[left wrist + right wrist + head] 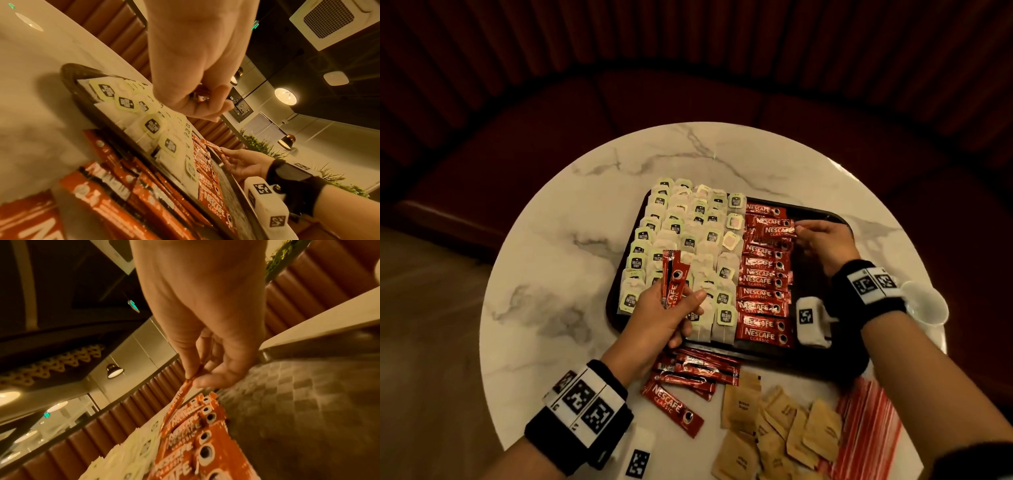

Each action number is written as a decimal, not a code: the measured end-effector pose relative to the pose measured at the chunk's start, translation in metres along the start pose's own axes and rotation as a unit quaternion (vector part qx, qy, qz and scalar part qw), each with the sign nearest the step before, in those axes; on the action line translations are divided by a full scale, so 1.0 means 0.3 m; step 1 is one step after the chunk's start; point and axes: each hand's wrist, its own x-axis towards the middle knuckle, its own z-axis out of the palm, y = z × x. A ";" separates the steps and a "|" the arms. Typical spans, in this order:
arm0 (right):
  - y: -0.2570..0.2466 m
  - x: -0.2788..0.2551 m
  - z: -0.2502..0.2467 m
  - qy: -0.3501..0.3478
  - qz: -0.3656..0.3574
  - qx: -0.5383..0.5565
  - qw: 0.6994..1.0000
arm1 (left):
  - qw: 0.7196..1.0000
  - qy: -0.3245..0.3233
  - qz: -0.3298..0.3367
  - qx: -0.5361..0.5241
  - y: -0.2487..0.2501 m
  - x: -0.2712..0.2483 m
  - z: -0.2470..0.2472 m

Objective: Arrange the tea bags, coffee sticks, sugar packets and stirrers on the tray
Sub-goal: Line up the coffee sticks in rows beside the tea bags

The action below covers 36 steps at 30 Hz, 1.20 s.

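Centrally on the round marble counter [544, 240] sits a dark tray [822, 363]. Tea bags [685, 246] fill its half toward nine o'clock, and a column of red coffee sticks [763, 294] runs beside them toward three o'clock. The right hand [822, 240] reaches in from three o'clock and pinches the end of one coffee stick [777, 229] near the column's twelve o'clock end, thumb and fingertips closed on it. The left hand [664, 318], above the tea bags at the tray's six o'clock edge, grips a few upright sticks [674, 279]. Loose sticks [688, 377], brown sugar packets [774, 425] and red-striped stirrers [866, 431] lie on the counter toward six o'clock, off the tray.
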 end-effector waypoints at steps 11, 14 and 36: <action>0.023 0.081 0.045 0.059 -0.001 -0.167 0.984 | 0.999 -0.025 -0.021 0.027 -0.017 0.000 -0.017; 0.006 0.063 0.037 0.068 -0.009 -0.178 0.982 | 0.995 -0.068 -0.040 0.064 -0.032 -0.005 -0.009; -0.031 -0.514 0.143 -0.326 -0.022 -0.028 0.945 | 0.956 -0.199 -0.005 0.214 -0.008 -0.027 0.018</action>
